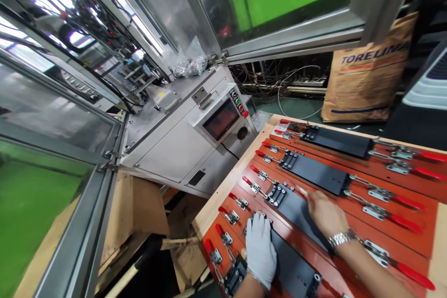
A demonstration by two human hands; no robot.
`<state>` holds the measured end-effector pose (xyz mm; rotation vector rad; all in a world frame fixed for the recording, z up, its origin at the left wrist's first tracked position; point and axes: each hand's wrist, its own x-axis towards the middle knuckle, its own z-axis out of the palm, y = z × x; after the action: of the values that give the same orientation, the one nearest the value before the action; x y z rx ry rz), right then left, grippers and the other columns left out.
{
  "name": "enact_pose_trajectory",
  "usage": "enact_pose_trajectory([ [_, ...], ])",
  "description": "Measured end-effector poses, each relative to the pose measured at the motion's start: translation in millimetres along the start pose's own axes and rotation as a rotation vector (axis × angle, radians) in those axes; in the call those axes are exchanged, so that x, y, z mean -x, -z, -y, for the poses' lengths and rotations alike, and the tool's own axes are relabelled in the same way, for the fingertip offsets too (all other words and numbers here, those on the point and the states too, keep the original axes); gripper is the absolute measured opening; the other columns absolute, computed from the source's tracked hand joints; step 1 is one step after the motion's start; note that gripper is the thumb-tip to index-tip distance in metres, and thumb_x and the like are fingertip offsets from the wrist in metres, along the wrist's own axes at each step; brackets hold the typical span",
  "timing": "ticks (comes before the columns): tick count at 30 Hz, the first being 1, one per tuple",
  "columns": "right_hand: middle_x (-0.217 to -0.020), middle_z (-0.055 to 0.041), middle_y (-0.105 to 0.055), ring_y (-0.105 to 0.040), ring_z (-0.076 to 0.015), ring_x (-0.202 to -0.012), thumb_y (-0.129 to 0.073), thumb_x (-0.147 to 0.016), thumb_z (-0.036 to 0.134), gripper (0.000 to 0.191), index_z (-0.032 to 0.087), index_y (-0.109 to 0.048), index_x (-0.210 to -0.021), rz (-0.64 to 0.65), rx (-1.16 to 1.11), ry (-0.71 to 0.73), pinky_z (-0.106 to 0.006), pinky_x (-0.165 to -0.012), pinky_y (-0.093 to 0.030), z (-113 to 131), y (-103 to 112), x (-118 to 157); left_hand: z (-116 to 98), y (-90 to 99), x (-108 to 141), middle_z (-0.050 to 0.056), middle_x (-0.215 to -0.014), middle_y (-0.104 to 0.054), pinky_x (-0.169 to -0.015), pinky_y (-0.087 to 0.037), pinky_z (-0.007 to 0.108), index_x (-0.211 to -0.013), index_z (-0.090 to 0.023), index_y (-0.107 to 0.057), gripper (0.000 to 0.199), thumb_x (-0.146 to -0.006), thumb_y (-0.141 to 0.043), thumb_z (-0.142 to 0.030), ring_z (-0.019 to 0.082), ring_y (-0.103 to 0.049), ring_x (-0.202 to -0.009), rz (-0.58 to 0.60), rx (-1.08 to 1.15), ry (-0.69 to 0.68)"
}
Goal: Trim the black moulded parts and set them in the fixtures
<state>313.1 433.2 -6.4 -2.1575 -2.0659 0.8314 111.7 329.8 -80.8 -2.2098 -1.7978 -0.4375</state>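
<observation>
My left hand (260, 246), in a white glove, lies flat on the left end of a black plate (295, 270) clamped on the red fixture board (363, 233). My right hand (324, 213), bare with a metal wristwatch (344, 238), rests on the neighbouring dark plate (296, 209) and seems to pinch a small thin tool near its fingertips. Red-handled toggle clamps (258, 186) line the left ends of the plates, and more toggle clamps (398, 216) line the right ends.
Two further black plates (337, 142) (316, 173) sit clamped farther back. A grey machine cabinet with a small screen (220, 120) and buttons stands to the left. A brown paper sack (366, 79) leans behind the bench. Cardboard (139, 209) lies on the floor.
</observation>
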Motion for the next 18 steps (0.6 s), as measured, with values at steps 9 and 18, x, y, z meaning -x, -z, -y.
enact_pose_trajectory([
  [9,-0.108,-0.0050,-0.069,-0.067,-0.0138,-0.082,-0.057,-0.101,0.029,0.018,0.015,-0.065,-0.109,0.025,0.049,0.062,-0.034,-0.078,-0.059,1,3,-3,-1,-2.6,3,0.008,-0.139,-0.064,-0.104,-0.055,0.050,-0.131,-0.022,-0.063,0.053,-0.080,-0.055,-0.012,0.028,-0.059,-0.128,0.068,-0.002,0.011],
  [18,-0.101,-0.0031,-0.070,-0.067,-0.0144,-0.085,-0.058,-0.100,0.032,0.018,0.016,-0.066,-0.105,0.034,0.043,0.140,-0.034,-0.079,-0.058,10,7,-17,-5,5.3,-5,0.008,-0.134,-0.067,-0.098,-0.059,0.049,-0.124,-0.018,-0.066,0.051,-0.075,-0.056,-0.010,0.028,-0.064,-0.121,0.000,-0.033,-0.008],
])
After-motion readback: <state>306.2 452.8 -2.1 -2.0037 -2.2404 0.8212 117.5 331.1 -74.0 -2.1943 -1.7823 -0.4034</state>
